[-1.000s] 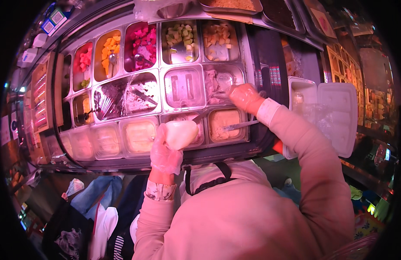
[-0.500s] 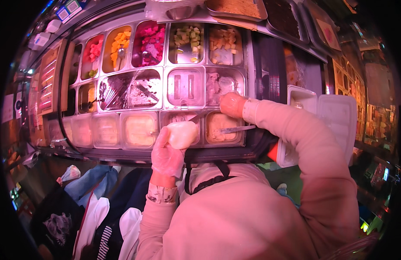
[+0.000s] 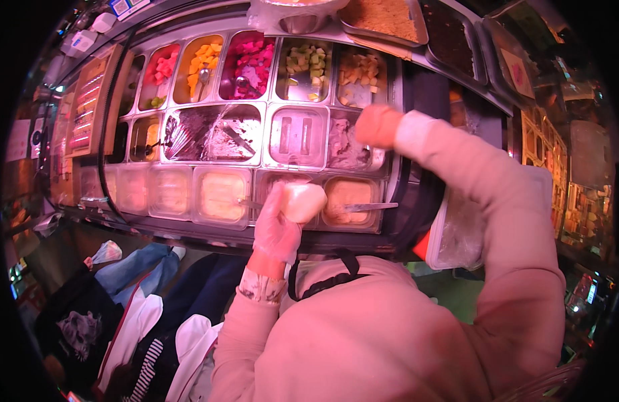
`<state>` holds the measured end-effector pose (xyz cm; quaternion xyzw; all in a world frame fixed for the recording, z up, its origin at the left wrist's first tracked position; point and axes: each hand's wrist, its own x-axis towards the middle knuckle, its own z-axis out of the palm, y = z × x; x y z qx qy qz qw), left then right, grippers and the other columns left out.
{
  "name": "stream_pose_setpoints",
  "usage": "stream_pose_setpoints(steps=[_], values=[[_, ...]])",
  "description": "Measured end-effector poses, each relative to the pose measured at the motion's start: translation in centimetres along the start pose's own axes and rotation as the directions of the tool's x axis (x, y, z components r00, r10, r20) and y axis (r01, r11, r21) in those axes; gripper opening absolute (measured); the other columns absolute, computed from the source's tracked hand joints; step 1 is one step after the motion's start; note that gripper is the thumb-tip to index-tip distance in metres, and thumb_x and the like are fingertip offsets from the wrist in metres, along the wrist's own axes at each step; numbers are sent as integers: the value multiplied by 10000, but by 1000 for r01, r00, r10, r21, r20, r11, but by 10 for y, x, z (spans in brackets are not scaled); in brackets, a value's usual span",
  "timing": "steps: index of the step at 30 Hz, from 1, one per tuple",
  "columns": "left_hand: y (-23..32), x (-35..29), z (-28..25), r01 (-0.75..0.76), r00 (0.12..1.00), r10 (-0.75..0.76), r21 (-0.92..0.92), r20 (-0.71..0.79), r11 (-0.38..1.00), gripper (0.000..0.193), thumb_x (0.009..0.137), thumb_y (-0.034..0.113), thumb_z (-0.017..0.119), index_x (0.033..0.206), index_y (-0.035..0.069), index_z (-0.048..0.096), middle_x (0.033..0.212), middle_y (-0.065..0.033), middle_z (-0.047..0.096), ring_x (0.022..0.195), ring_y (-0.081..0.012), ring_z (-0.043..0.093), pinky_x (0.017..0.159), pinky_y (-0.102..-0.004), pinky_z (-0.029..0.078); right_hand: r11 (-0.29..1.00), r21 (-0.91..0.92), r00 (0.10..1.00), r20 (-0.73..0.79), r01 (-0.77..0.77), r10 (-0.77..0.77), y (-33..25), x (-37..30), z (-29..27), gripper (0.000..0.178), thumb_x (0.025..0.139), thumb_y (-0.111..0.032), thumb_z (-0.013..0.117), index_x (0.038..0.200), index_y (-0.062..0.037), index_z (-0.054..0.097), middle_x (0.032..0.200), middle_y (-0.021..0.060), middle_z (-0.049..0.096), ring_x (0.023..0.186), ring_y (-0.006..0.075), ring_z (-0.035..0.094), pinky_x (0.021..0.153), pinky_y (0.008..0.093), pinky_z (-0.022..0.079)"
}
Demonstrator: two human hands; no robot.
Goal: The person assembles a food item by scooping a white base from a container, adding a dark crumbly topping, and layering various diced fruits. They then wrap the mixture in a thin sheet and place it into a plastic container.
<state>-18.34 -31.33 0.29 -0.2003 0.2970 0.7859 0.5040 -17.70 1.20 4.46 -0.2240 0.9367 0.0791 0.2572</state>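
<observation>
My left hand (image 3: 277, 231), in a thin clear glove, is closed around a smooth, pale, rounded soft piece (image 3: 305, 203), like a dough wrapper. It holds this above the front row of containers. My right hand (image 3: 378, 127) is over the right edge of a container of purple-grey paste (image 3: 344, 149). Motion blurs its fingers, so whatever they may hold cannot be made out. Just right of the pale piece, a flat metal spreader (image 3: 369, 207) lies across a container of beige paste (image 3: 343, 192). The pale piece partly hides the container beneath it.
Along the back stand metal pans of cut fruit, including a pink one (image 3: 254, 63) and a green one (image 3: 306, 61). A clear-lidded container (image 3: 299, 134) sits mid-row. Crumb trays (image 3: 383, 19) are at the back right. A white plastic box (image 3: 456, 231) stands under my right arm.
My right hand has lifted from the purple-grey paste and moved up and right. The view has shifted, while my left hand keeps holding the pale piece.
</observation>
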Motion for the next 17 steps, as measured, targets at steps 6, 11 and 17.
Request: stream_pose_setpoints(steps=[6, 11, 17], values=[[-20, 91, 3, 107, 980, -117, 71, 164, 992, 416, 1072, 347, 520, 1291, -4, 569, 1208, -136, 661, 1113, -250, 651, 949, -358, 524, 860, 471, 954, -110, -198, 280, 40, -113, -62, 110, 847, -169, 691, 871, -132, 791, 874, 114, 739, 863, 372, 704, 723, 449, 560], [-38, 105, 84, 119, 951, -123, 31, 283, 992, 490, 1089, 395, 440, 1312, -29, 544, 1233, -167, 653, 1091, -288, 651, 938, -404, 530, 882, 358, 747, -485, -306, 455, -36, -138, -19, 510, 811, -71, 652, 1279, -266, 703, 825, 55, 594, 743, 280, 652, 600, 407, 534], [-16, 82, 106, 94, 899, -78, -18, 432, 995, 740, 1036, 609, 423, 1382, -43, 475, 1370, -245, 583, 1252, -366, 595, 1117, -525, 454, 793, 267, 519, -635, -548, 572, -132, -116, 27, 682, 792, -11, 634, 1462, -118, 564, 808, 24, 516, 721, 198, 600, 578, 334, 531]])
